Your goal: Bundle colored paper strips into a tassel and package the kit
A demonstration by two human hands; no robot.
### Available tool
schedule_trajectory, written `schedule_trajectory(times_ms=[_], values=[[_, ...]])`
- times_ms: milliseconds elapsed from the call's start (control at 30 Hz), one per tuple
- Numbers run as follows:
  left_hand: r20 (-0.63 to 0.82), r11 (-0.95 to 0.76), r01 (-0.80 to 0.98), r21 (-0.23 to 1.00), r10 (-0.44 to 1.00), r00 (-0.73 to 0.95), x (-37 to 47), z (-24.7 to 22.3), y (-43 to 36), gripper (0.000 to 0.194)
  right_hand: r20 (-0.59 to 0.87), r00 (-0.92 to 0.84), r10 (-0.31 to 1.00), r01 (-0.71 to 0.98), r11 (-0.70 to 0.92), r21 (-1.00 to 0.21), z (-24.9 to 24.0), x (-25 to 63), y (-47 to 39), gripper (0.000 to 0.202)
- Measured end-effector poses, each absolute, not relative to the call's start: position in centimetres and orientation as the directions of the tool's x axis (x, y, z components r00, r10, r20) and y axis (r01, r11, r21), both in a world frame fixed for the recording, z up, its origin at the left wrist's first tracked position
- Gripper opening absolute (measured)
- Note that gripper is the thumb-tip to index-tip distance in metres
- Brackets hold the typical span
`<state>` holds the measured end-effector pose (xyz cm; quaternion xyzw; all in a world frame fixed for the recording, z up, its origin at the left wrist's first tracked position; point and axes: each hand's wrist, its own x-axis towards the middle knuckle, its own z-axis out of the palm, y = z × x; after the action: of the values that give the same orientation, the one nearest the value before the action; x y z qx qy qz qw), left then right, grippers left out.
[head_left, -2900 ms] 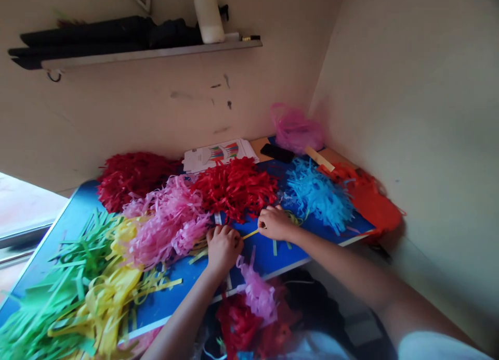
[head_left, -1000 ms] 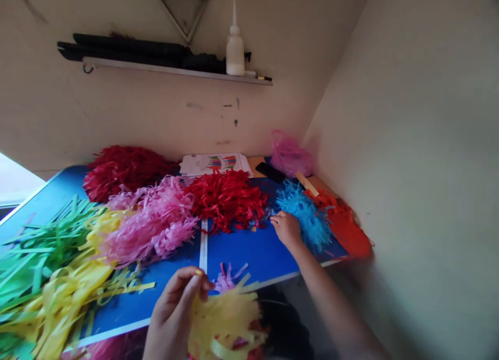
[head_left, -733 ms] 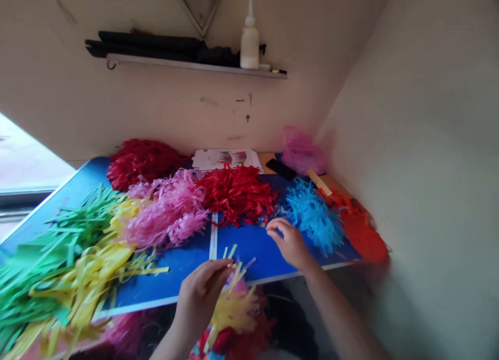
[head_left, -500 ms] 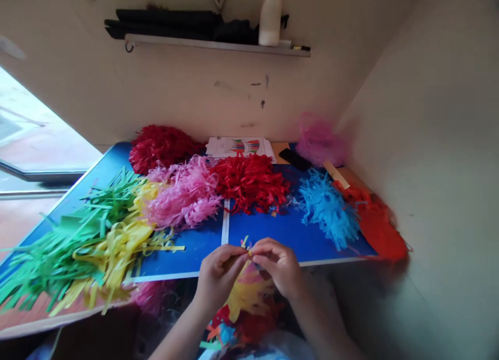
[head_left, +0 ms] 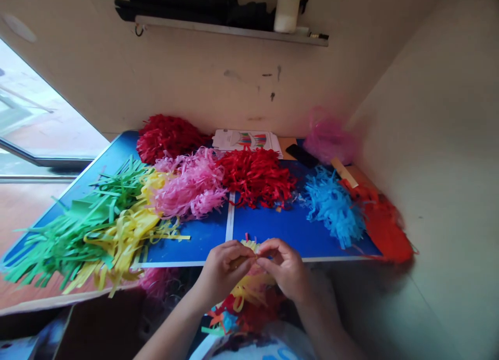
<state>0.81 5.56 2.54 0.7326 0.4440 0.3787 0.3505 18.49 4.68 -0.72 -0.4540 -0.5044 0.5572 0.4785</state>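
**Both hands pinched on the yellow bundle at the worktop's near edge**

Since half a second ago your hands have stayed together at the near edge, and the view has tipped slightly so the shelf sits higher. Your left hand [head_left: 224, 269] has its grip closed, thumb and fingers pinched on the top of the yellow paper strip bundle [head_left: 249, 287]. Your right hand [head_left: 286, 269] meets it from the other side, fingers curled and nearly shut on the same bundle; the exact contact point is hidden behind the fingers. The bundle hangs just below the edge of the blue worktop [head_left: 296, 232], its short tips poking up between your hands, its long limp strips curling down over your lap.

On the worktop lie loose heaps of thin cut paper strips: two red heaps [head_left: 255, 175], one pink heap [head_left: 191, 185], one light blue heap [head_left: 333, 204], one green heap [head_left: 78, 225], one yellow heap [head_left: 125, 235] and one orange heap [head_left: 384, 222] by the wall. A white printed sheet [head_left: 247, 140] lies flat at the back.
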Motion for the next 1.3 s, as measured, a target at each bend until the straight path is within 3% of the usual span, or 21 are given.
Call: schedule_trajectory(times_ms=[100, 333, 600, 733, 1033, 1300], values=[[0.227, -0.348, 0.409, 0.844, 0.921, 0.315, 0.8, 2.4, 5.2, 0.009, -0.068, -0.188, 0.98, -0.082, -0.084, -0.993, -0.7, 19.0, 4.5, 0.01], [0.229, -0.325, 0.461, 0.826, 0.94, 0.254, 1.9, 2.2, 4.7, 0.01, -0.035, -0.095, 0.995, -0.098, -0.044, -0.994, -0.8, 18.7, 3.9, 0.012], [0.353, -0.425, 0.526, 0.737, 0.905, 0.236, 2.2, 1.6, 4.2, 0.009, -0.052, -0.078, 0.996, -0.08, -0.058, -0.995, -0.4, 18.6, 3.6, 0.013], [0.356, -0.459, 0.429, 0.778, 0.884, 0.303, 1.8, 1.8, 4.4, 0.014, 0.002, -0.064, 0.998, -0.107, -0.005, -0.994, -0.6, 18.7, 3.9, 0.01], [0.29, -0.361, 0.353, 0.863, 0.927, 0.238, 1.4, 1.6, 4.4, 0.006, 0.074, -0.089, 0.993, -0.046, 0.071, -0.996, -1.0, 18.4, 3.8, 0.005], [0.221, -0.302, 0.373, 0.877, 0.944, 0.244, 1.6, 2.2, 4.9, 0.007, 0.135, -0.104, 0.985, -0.041, 0.132, -0.99, -0.7, 18.7, 3.7, 0.008]])
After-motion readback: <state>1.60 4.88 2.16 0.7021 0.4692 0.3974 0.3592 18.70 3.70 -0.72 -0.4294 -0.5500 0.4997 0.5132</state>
